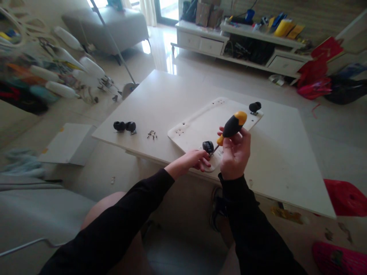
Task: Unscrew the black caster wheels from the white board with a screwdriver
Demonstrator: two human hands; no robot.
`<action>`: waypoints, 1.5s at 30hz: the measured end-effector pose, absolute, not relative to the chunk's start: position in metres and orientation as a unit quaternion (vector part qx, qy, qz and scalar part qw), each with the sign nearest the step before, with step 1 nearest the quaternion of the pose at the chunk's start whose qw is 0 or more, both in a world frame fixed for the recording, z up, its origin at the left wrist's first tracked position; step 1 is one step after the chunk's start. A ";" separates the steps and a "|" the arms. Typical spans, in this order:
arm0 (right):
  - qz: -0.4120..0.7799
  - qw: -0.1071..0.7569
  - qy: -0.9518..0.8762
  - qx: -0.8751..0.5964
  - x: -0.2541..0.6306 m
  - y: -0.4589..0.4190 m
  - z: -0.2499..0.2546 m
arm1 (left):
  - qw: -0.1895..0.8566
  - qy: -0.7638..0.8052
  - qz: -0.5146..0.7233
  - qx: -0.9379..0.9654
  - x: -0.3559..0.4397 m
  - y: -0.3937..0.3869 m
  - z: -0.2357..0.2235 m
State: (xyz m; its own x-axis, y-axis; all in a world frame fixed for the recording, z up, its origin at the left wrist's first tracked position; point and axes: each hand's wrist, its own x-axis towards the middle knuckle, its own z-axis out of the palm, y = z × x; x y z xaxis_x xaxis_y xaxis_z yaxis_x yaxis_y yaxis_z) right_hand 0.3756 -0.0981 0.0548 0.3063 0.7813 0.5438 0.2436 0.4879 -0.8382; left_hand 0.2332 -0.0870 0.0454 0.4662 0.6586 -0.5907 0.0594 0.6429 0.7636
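A white board [206,118] with rounded corners and small holes lies flat on the white table. At its near corner stands a black caster wheel [208,146]. My right hand [235,154] is closed around a yellow and black screwdriver [233,125], which tilts down with its shaft pointing at the caster's base. My left hand [198,158] is beside that base, fingers bent and pressed together near the screwdriver tip; whatever they pinch is hidden. Another caster wheel [254,107] sits on the far right corner of the board.
Two loose caster wheels [124,126] and several small screws [152,134] lie on the left part of the table [289,164]. A white box [69,143] is on the floor to the left. Beyond the table is a low white cabinet [197,40]; red bags [314,82] lie at the right.
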 end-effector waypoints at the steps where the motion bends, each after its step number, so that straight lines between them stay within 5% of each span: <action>1: 0.205 0.661 -0.555 -0.462 0.376 -0.098 0.055 | 0.769 0.479 0.193 0.376 0.233 -0.087 0.045; 45: 0.194 0.700 -0.507 -0.464 0.369 -0.098 0.065 | 0.744 0.487 0.202 0.411 0.235 -0.088 0.049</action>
